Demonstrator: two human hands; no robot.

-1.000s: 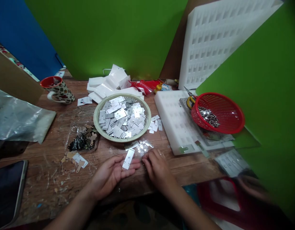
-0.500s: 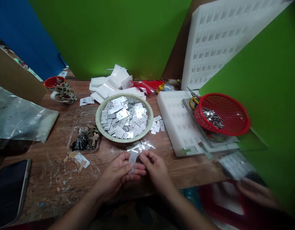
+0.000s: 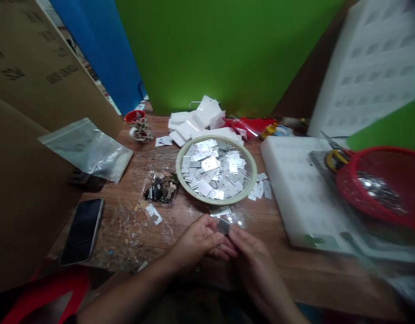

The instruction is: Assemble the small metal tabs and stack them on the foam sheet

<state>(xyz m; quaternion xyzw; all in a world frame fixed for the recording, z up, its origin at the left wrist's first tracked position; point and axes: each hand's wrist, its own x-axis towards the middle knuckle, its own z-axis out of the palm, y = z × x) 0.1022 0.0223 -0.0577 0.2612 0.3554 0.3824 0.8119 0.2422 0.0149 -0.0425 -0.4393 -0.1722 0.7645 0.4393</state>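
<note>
- While both hands meet at the table's near edge, the left hand (image 3: 197,240) pinches a small metal plate (image 3: 223,226) between thumb and fingers.
- The right hand (image 3: 252,256) closes its fingertips on the plate's other side.
- Just beyond the fingers sits the bowl of plates (image 3: 247,155); loose washers (image 3: 234,219) lie between.

Both hands, left (image 3: 197,240) and right (image 3: 252,256), fingertips pinched together, forearms converging.

both hands now pinch the metal plate (image 3: 223,226).
</note>
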